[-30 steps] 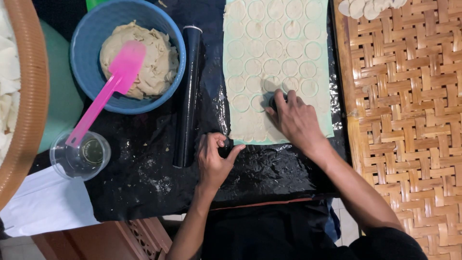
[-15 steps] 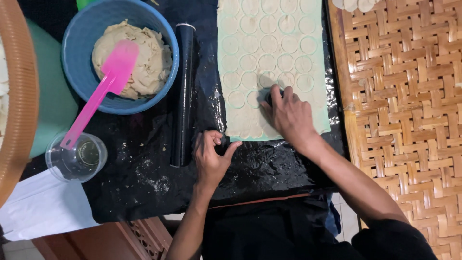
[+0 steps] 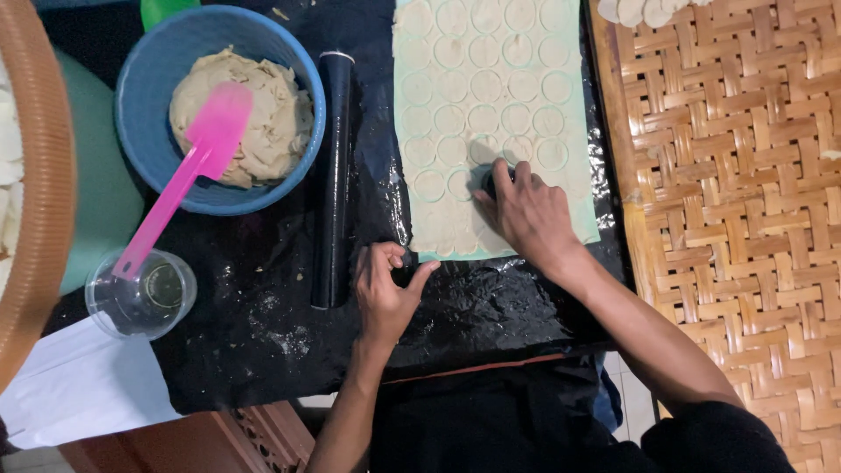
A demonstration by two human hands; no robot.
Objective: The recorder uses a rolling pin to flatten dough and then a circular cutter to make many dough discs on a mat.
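Two hands: both at work at the near end of a rolled dough sheet (image 3: 491,123) on a black-covered bench (image 3: 263,342).
Right hand (image 3: 526,210): pressed down on a small dark round cutter (image 3: 492,178) at about 6 o'clock on the sheet — fingers closed over the cutter's top, gripping it.
Left hand (image 3: 384,293): at 7 o'clock from the sheet's near-left corner, on the black plastic; thumb and fingers curl around a small dark object I cannot make out — pinched, not spread.
Dough sheet: pale, rectangular, running from centre to 12 o'clock; about five rows of circles are already stamped across it.
Done: most of the sheet is marked with rounds, still lying in place.
Left: a plain strip at the near edge, below the right hand, shows no circles yet; judging by that, the cutting is close to finished, with roughly one row remaining.
Rolling pin (image 3: 331,175): black, lying lengthwise just beside the sheet at 9 o'clock.
Blue bowl (image 3: 166,188): at 10 o'clock, holding a lump of dough with a pink spatula (image 3: 188,175) resting in it.
Clear cup (image 3: 140,293): at 8 o'clock, under the spatula's handle.
Woven mat (image 3: 736,175): at 3 o'clock, with a few cut rounds (image 3: 639,10) at its far edge.
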